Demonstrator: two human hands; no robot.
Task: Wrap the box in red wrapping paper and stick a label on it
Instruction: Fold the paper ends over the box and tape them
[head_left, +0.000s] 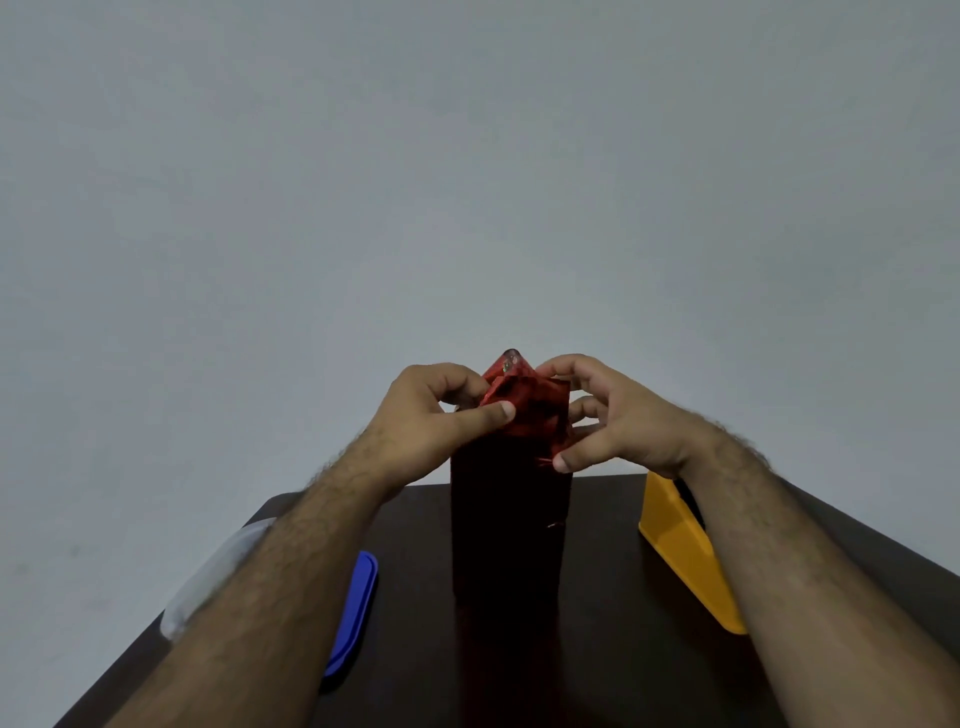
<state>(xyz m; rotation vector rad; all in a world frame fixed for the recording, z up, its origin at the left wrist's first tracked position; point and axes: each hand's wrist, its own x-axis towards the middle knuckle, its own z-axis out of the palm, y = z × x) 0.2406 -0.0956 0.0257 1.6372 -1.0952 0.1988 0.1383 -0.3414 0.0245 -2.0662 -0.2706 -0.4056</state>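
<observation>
Box (506, 525) upright at table (613, 649) centre, sides already in red wrapping paper (519, 400); left hand (436, 415) and right hand (618, 421) pinching top-end flaps; end unsealed, no label seen.

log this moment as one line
step: folding paper end | left hand: pinching red wrapping paper | right hand: pinching it | box: upright | label: unseen

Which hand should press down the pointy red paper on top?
Probably the right hand: its fingertips sit beside the paper peak, while the left hand pinches folds against the box.
</observation>
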